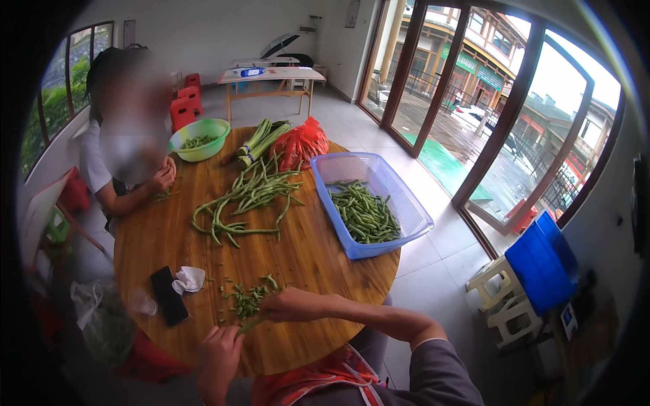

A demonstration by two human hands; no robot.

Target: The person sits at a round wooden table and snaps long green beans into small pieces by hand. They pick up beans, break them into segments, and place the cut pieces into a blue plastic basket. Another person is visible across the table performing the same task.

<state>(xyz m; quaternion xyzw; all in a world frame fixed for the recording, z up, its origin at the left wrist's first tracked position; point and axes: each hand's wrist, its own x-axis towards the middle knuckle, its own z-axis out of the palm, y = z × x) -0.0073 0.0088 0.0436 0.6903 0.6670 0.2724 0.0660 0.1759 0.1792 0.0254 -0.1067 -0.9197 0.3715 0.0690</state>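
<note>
Between my two hands, at the near edge of the round wooden table, a green long bean is stretched. My left hand grips its lower left end, and my right hand pinches the other end. Just beyond my right hand lies a small heap of short bean pieces and trimmed ends. Farther up the table, whole long beans spread in a loose tangle. A blue-violet plastic basket at the right of the tabletop holds a pile of snapped bean pieces.
Across the table a person's hands work over greens, near a green bowl with bean pieces. Banded bean bundles and a red plastic bag lie at the back. A phone and crumpled tissue rest at the left.
</note>
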